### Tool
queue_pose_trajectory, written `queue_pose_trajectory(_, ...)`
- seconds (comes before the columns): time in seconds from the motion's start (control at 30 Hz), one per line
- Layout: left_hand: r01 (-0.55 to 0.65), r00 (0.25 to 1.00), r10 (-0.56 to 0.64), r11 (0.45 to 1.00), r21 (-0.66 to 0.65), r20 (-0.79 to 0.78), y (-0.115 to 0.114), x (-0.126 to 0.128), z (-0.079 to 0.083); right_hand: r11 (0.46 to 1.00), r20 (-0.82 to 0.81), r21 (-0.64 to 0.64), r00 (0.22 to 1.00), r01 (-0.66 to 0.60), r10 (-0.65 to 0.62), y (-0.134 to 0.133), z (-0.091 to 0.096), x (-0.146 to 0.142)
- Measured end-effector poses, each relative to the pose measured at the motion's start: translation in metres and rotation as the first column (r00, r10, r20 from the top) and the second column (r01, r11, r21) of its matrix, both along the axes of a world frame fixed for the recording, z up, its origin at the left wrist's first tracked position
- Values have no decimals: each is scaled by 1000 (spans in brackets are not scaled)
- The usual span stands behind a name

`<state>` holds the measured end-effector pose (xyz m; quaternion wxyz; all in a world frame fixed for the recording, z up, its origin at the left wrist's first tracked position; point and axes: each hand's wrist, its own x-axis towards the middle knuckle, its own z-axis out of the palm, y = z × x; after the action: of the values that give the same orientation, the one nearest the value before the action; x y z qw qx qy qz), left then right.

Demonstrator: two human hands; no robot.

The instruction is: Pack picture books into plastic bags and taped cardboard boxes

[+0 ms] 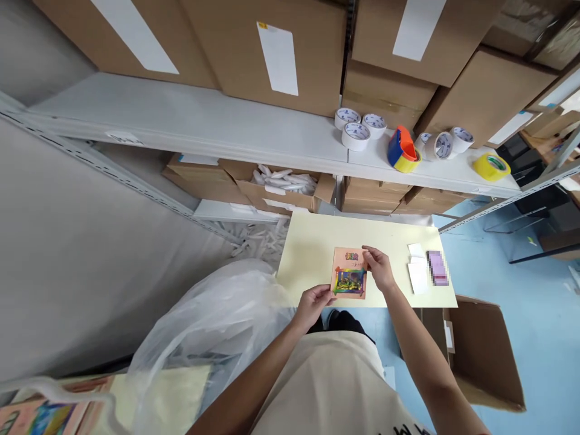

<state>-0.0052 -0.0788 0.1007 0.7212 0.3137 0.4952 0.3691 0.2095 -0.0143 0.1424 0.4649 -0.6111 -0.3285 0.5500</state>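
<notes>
A flat orange card pack (348,273) with a colourful picture lies over the near part of a small pale yellow table (317,248). My left hand (313,304) pinches its lower left corner. My right hand (378,267) grips its upper right edge with curled fingers. Both hands hold the pack just above or on the tabletop; I cannot tell which.
White slips (417,270) and a blurred purple item (437,267) lie on the table's right. A clear plastic bag (203,338) bulges at my left. An open cardboard box (484,356) sits on the blue floor at right. Tape rolls (356,134) and a tape dispenser (403,151) rest on the shelf (181,115) ahead.
</notes>
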Motion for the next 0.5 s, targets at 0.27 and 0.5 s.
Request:
queue_pose_trajectory(0.27,-27,1000,27,999,18,15,11,-2,-2,996,-80,-65,995,-61,56,21,-10,3)
queue_pose_trajectory(0.5,-95,995,96,995,-31,39,11,15,-8,991,-74,-44,989,-129,125,37,-7,18)
